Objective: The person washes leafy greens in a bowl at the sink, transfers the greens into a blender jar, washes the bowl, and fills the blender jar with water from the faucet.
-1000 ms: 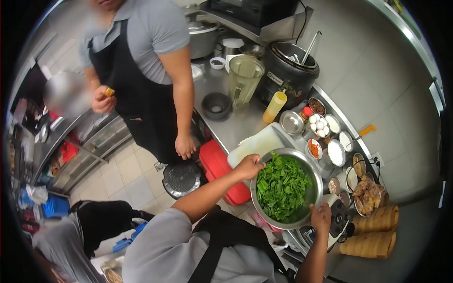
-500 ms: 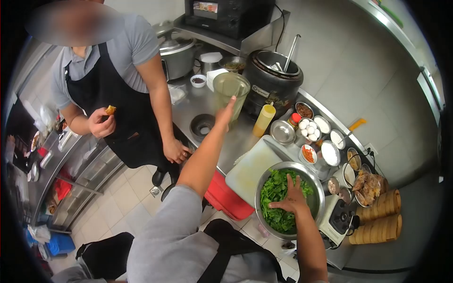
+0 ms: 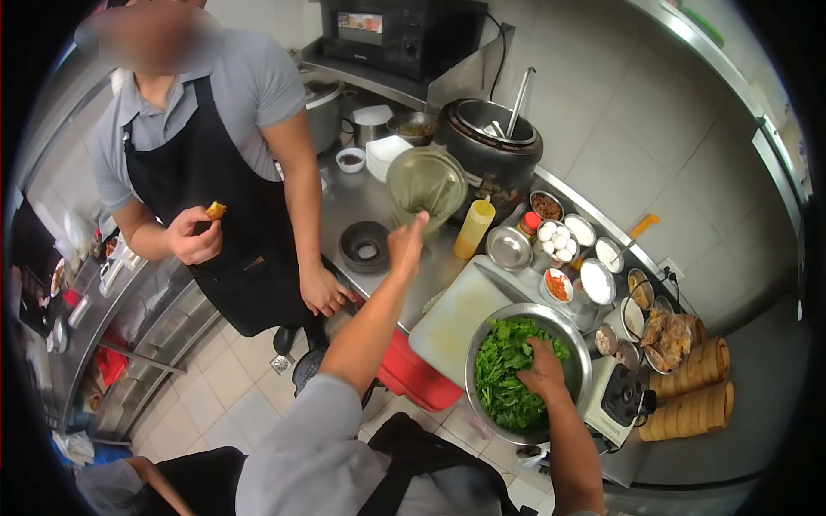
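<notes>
My left hand [image 3: 408, 247] is closed on the near side of a translucent greenish blender jar [image 3: 423, 182]. The jar is tilted above the steel counter, so its ribbed inside shows. My right hand [image 3: 544, 371] is down in a steel bowl [image 3: 582, 344] heaped with leafy greens [image 3: 508, 378]. Its fingers curl into the leaves, and the fingertips are partly hidden. A cutting board [image 3: 456, 314] lies beside the bowl, and the blender base [image 3: 613, 400] stands on its other side.
A co-worker [image 3: 206, 163] stands at the left, holding a piece of food [image 3: 216, 210], other hand by the counter edge. A yellow squeeze bottle [image 3: 475, 228], a bowl of eggs [image 3: 557, 241], a dark pot [image 3: 489, 142], a red bin [image 3: 417, 374] and bamboo steamers [image 3: 688, 413] surround the work area.
The blender jar has tipped, turning its opening more toward me. My right hand's fingers, spread over the greens before, now curl into them. The co-worker's hand has shifted slightly.
</notes>
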The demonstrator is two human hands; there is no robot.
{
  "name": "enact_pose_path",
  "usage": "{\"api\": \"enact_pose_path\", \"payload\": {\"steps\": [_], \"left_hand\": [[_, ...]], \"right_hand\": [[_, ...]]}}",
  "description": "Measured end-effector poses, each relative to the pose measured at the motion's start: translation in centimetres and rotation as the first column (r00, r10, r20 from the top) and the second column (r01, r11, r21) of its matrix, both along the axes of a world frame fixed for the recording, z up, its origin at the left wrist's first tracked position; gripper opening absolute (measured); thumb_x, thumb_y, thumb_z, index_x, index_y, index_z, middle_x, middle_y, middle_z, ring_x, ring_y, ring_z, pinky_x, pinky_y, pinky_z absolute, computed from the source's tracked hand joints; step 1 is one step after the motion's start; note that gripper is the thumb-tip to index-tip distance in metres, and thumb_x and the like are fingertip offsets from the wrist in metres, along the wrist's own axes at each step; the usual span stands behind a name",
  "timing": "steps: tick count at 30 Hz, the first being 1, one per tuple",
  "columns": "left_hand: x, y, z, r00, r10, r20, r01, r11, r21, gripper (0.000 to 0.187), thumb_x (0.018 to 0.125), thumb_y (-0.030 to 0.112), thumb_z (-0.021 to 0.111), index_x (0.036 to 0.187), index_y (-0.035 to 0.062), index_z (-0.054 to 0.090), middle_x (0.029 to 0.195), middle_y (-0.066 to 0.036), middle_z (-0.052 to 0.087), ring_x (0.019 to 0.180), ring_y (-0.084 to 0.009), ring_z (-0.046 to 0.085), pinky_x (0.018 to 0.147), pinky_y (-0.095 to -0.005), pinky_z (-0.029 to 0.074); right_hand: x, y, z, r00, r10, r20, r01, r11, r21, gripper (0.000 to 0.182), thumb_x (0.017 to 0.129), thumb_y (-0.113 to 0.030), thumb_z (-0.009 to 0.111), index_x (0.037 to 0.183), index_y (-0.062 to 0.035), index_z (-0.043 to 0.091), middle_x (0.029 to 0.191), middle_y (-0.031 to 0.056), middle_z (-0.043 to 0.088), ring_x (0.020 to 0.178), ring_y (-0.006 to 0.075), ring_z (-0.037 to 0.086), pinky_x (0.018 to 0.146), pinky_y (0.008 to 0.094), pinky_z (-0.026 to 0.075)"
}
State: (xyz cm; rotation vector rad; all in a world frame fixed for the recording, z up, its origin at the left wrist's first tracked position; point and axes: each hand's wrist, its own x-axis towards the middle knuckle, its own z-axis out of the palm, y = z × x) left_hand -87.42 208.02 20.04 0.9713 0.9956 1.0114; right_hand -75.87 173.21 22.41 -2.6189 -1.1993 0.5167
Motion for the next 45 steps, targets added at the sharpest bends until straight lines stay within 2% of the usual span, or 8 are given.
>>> {"api": "enact_pose_path", "payload": {"steps": [1, 8, 17, 24, 26, 30, 33, 45], "left_hand": [[-0.8, -1.2, 0.0, 0.997, -0.07, 0.015, 0.069, 0.994, 0.082, 0.04, 0.077, 0.042, 0.069, 0.065, 0.0065, 0.054, 0.062, -0.001, 0.048, 0.061, -0.0106, 0.046, 0.058, -0.0291, 0.037], [-5.1, -9.0, -3.2, 0.983, -0.181, -0.005, 0.173, 0.93, 0.324, 0.034, 0.083, 0.032, 0.063, 0.063, 0.0069, 0.05, 0.062, -0.001, 0.046, 0.058, -0.0114, 0.043, 0.057, -0.0307, 0.041], [-4.9, -15.1, 0.0, 0.947, -0.316, 0.059, 0.321, 0.939, -0.12, 0.042, 0.078, 0.049, 0.065, 0.081, 0.0087, 0.055, 0.064, 0.0, 0.043, 0.067, -0.0149, 0.048, 0.062, -0.0426, 0.047], [-3.8, -12.2, 1.9, 0.832, -0.543, -0.114, 0.517, 0.833, -0.197, 0.05, 0.077, 0.057, 0.063, 0.094, 0.0099, 0.056, 0.062, 0.0, 0.038, 0.073, -0.0201, 0.052, 0.062, -0.0516, 0.043], [-4.0, -11.7, 3.1, 0.794, -0.589, -0.15, 0.558, 0.805, -0.201, 0.056, 0.077, 0.058, 0.063, 0.101, 0.0079, 0.058, 0.067, -0.002, 0.045, 0.078, -0.0201, 0.054, 0.066, -0.0522, 0.043], [-4.3, -9.8, 4.6, 0.661, -0.493, -0.566, 0.59, 0.807, -0.014, 0.08, 0.079, 0.065, 0.055, 0.118, -0.005, 0.054, 0.112, -0.019, 0.058, 0.108, -0.0303, 0.051, 0.096, -0.0396, 0.037], [-3.4, -7.3, 3.8, 0.899, -0.084, -0.43, 0.321, 0.794, 0.517, 0.078, 0.083, 0.061, 0.057, 0.119, -0.0086, 0.053, 0.12, -0.026, 0.055, 0.116, -0.0296, 0.051, 0.101, -0.0353, 0.035], [2.7, -3.7, 8.5, 0.752, -0.613, -0.244, 0.654, 0.648, 0.389, 0.078, 0.093, 0.06, 0.036, 0.136, -0.0052, 0.039, 0.135, -0.018, 0.047, 0.128, -0.0228, 0.042, 0.108, -0.0315, 0.027]], "right_hand": [[0.3, -0.8, 0.1, 0.999, 0.037, 0.011, -0.039, 0.99, 0.136, 0.07, 0.061, -0.008, 0.075, 0.124, -0.0118, 0.046, 0.117, 0.0198, 0.048, 0.108, 0.0406, 0.053, 0.091, 0.0432, 0.046], [1.6, -3.6, 1.5, 0.98, 0.181, -0.083, -0.139, 0.92, 0.366, 0.071, 0.061, -0.004, 0.073, 0.125, -0.0098, 0.043, 0.122, 0.0193, 0.043, 0.111, 0.0389, 0.049, 0.093, 0.0402, 0.043], [1.0, -3.6, -0.7, 0.934, 0.33, -0.133, -0.35, 0.92, -0.177, 0.074, 0.062, -0.011, 0.076, 0.128, -0.0129, 0.042, 0.13, 0.0257, 0.035, 0.113, 0.0473, 0.047, 0.094, 0.0484, 0.043], [4.5, -4.3, 1.1, 0.941, 0.307, -0.142, -0.292, 0.949, 0.116, 0.073, 0.06, -0.005, 0.076, 0.125, -0.0121, 0.045, 0.12, 0.0217, 0.045, 0.109, 0.0424, 0.051, 0.092, 0.0438, 0.044], [5.2, -5.0, 2.6, 0.938, 0.346, -0.028, -0.296, 0.841, 0.453, 0.07, 0.061, -0.006, 0.076, 0.125, -0.0092, 0.046, 0.116, 0.0175, 0.051, 0.107, 0.0373, 0.054, 0.094, 0.0388, 0.043], [5.7, -5.4, 4.2, 0.956, 0.236, -0.177, -0.113, 0.848, 0.518, 0.072, 0.061, -0.006, 0.077, 0.126, -0.0057, 0.046, 0.12, 0.0152, 0.052, 0.109, 0.0317, 0.055, 0.097, 0.0351, 0.041], [5.6, -5.8, 3.6, 0.888, 0.186, -0.421, 0.046, 0.875, 0.483, 0.081, 0.059, 0.001, 0.076, 0.132, -0.0031, 0.041, 0.126, 0.01, 0.05, 0.118, 0.0196, 0.046, 0.102, 0.0302, 0.035], [5.2, -3.6, 12.6, 0.822, 0.196, -0.535, 0.206, 0.773, 0.599, 0.093, 0.056, 0.007, 0.067, 0.142, -0.0031, 0.032, 0.123, 0.004, 0.053, 0.113, 0.0169, 0.049, 0.097, 0.0296, 0.039]]}}
